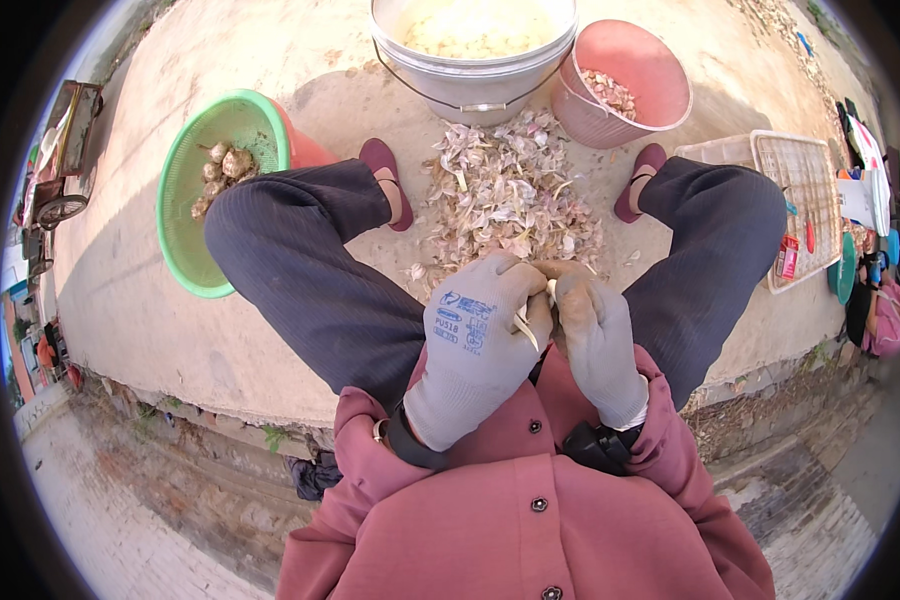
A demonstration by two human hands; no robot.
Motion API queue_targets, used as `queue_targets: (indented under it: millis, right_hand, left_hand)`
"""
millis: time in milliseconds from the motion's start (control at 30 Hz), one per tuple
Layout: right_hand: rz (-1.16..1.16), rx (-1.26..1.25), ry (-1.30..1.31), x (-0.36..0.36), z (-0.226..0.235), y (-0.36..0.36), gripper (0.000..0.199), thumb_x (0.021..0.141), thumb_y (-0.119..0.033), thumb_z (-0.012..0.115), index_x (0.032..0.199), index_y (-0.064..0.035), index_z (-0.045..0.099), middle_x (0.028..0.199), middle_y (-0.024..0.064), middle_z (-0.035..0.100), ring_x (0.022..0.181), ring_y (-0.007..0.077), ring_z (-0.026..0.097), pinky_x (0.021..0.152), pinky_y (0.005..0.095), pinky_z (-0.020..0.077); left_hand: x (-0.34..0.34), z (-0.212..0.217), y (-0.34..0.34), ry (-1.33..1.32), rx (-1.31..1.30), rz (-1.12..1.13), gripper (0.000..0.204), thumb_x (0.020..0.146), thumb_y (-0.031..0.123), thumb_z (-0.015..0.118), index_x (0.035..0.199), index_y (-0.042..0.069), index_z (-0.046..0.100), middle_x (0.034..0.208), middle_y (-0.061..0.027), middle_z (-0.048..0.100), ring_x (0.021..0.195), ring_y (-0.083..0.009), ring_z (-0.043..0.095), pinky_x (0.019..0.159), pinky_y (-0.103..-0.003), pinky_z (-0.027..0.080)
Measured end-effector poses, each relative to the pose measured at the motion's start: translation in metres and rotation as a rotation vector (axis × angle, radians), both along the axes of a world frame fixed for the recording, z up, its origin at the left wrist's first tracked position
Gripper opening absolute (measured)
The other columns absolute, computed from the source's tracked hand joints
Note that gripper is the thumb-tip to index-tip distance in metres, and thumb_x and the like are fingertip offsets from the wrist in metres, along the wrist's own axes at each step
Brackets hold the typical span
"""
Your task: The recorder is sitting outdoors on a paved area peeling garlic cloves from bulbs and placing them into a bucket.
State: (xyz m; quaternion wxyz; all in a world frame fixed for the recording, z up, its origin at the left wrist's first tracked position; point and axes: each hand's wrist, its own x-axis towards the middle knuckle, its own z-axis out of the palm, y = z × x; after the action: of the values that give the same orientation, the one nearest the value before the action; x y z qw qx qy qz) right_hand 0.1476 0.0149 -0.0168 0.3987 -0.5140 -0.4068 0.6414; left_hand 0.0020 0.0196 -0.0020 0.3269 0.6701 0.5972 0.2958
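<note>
Both my hands wear grey gloves with soiled fingertips and meet in front of my lap. The fingers of my left hand (475, 350) are closed, and a pale pointed strip of garlic skin (526, 328) sticks out below its thumb. My right hand (598, 345) is pinched against the left, fingers curled. A small whitish bit of garlic (552, 288) shows between the two hands; the rest of it is hidden by the fingers. Just beyond them, a heap of garlic skins (510, 190) lies on the ground between my feet.
Left of my knee stands a green basket (175, 215) with several garlic bulbs (228, 165). Ahead are a white bucket (470, 75) of pale contents and a pink bucket (635, 125) with garlic cloves (610, 93). A plastic crate (790, 160) is at right; a cart (68, 150) is far left.
</note>
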Motion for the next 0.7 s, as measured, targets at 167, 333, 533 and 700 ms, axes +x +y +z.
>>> queue_targets:
  millis: [167,333,533,700]
  right_hand:
    - [-0.036,-0.343,0.022,-0.004,0.004,0.009,0.039,0.108,-0.03,0.045,0.116,0.0023,0.065,0.077,0.0025,0.061,0.068,0.0054,0.053,0.059,0.0234,0.0447]
    - [-0.014,-0.285,0.283,0.021,-0.026,0.017,0.047,0.109,-0.036,0.036,0.119,0.002,0.061,0.065,-0.0039,0.044,0.059,0.0035,0.036,0.052,0.0218,0.0307]
    - [-0.22,-0.314,0.66,0.037,-0.064,0.031,0.041,0.108,-0.03,0.04,0.122,0.0045,0.058,0.083,0.0022,0.054,0.062,0.0058,0.04,0.052,0.0199,0.0319]
    - [-0.308,-0.503,0.682,0.034,-0.08,0.032,0.037,0.108,-0.028,0.047,0.127,0.0033,0.053,0.098,0.0061,0.059,0.079,0.0106,0.054,0.062,0.0231,0.0432]
  left_hand:
    - [-0.001,-0.007,-0.001,0.117,-0.017,-0.046,0.013,0.08,0.007,0.065,0.093,0.003,0.066,0.083,-0.0107,0.061,0.078,-0.0283,0.062,0.069,-0.038,0.046]
    - [-0.007,-0.005,0.004,-0.258,-0.1,0.037,0.012,0.085,0.006,0.063,0.096,0.001,0.067,0.083,-0.0073,0.064,0.076,-0.0186,0.062,0.068,-0.031,0.048]
    - [-0.03,-0.023,0.015,-0.75,-0.504,0.464,0.018,0.092,0.014,0.064,0.101,0.0,0.07,0.08,0.0004,0.064,0.07,-0.0061,0.054,0.062,-0.026,0.044]
    - [-0.036,-0.045,0.021,-0.644,-0.508,0.418,0.019,0.091,0.019,0.069,0.104,0.005,0.068,0.076,0.0042,0.057,0.063,-0.0033,0.048,0.056,-0.022,0.038]
